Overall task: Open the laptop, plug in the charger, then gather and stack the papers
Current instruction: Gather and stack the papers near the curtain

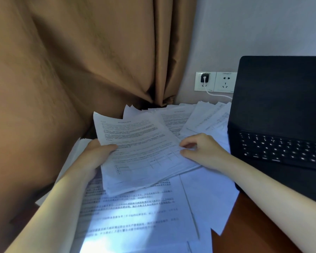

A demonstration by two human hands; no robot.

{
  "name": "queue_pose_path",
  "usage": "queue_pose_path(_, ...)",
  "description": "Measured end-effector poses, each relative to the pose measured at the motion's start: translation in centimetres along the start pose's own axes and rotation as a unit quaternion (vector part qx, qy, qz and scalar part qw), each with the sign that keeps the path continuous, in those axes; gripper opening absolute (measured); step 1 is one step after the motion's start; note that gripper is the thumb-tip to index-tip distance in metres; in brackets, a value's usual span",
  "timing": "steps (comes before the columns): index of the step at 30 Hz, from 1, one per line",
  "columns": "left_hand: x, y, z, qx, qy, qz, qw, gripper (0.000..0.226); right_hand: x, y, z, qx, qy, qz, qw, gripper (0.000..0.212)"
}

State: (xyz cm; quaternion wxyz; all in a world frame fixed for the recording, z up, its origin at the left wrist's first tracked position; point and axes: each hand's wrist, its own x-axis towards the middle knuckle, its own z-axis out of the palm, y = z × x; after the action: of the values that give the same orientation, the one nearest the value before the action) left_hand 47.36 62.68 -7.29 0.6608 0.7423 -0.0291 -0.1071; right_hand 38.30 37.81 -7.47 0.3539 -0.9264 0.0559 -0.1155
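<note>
Left hand (96, 156) & right hand (202, 152) hold a bundle of white printed paper sheets (144, 157) w/ fingers (188, 142) clamped on opposite edges, prob. to square it, above loose white sheets (135, 212) by left edge of red-brown wooden bench (244, 225); black laptop (281, 115) open at right.

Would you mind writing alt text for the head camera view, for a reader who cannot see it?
A person's left hand and right hand hold a sheaf of printed papers over more loose sheets spread on a wooden desk. At right stands an open black laptop; behind, a charger sits in a wall socket beside a brown curtain.
</note>
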Motion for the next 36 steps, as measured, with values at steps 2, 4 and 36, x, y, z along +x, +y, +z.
queue_pose_path(2,0.1,-0.2,0.0,0.009,0.02,0.027,0.999,0.024,-0.1,-0.2,-0.3,0.023,0.008,0.025,0.999,0.017)
queue_pose_path(4,0.1,-0.1,-0.1,-0.01,0.051,0.049,0.997,0.029,-0.2,-0.6,-0.5,0.031,0.004,0.048,0.998,0.023)
queue_pose_path(36,-0.1,-0.1,-0.9,-0.224,0.094,0.028,0.97,0.015,-2.0,-6.7,4.2,0.177,-0.113,0.158,0.965,0.017)
